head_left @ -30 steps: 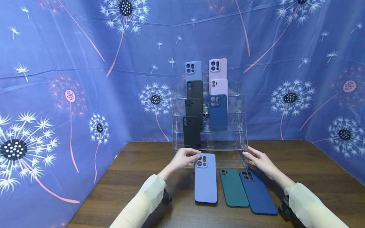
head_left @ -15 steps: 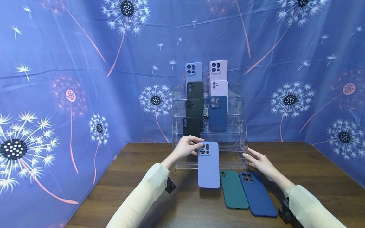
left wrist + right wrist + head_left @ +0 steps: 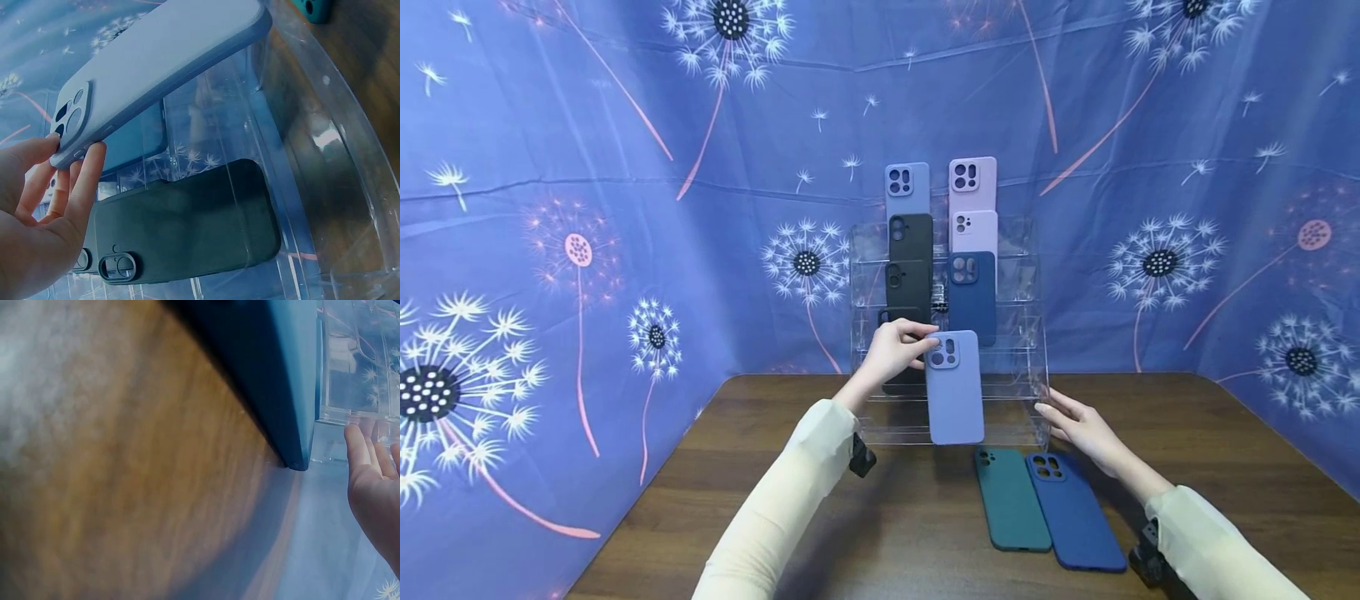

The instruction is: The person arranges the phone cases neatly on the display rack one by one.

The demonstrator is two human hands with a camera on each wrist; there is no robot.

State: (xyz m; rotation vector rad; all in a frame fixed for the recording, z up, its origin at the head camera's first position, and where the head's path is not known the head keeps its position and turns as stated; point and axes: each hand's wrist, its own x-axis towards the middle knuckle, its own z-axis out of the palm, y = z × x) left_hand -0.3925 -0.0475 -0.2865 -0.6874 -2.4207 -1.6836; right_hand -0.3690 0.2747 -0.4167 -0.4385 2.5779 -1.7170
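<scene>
My left hand [image 3: 891,354] pinches a light lavender-blue phone case [image 3: 955,396] by its upper left corner, next to the camera cutouts. The case hangs upright in front of the lower tiers of a clear acrylic display rack [image 3: 1022,358]. In the left wrist view the thumb presses the camera side of the case [image 3: 169,56] and the fingers support its edge. A black phone case [image 3: 187,219] stands on the rack behind it, partly hidden by my hand in the head view. My right hand [image 3: 1082,429], fingers straight, touches the rack's lower right side.
Green [image 3: 1013,500] and dark blue [image 3: 1078,512] phone cases lie side by side on the wooden table [image 3: 1225,450] before the rack. Higher tiers hold a light blue case [image 3: 907,187], black ones [image 3: 912,237], pink ones [image 3: 973,183] and a navy case [image 3: 972,300]. Dandelion-print cloth [image 3: 805,125] hangs behind.
My left hand has raised the lavender-blue phone case from low over the table, up and forward to the rack's lower tiers. My right hand has stayed at the rack's side.
</scene>
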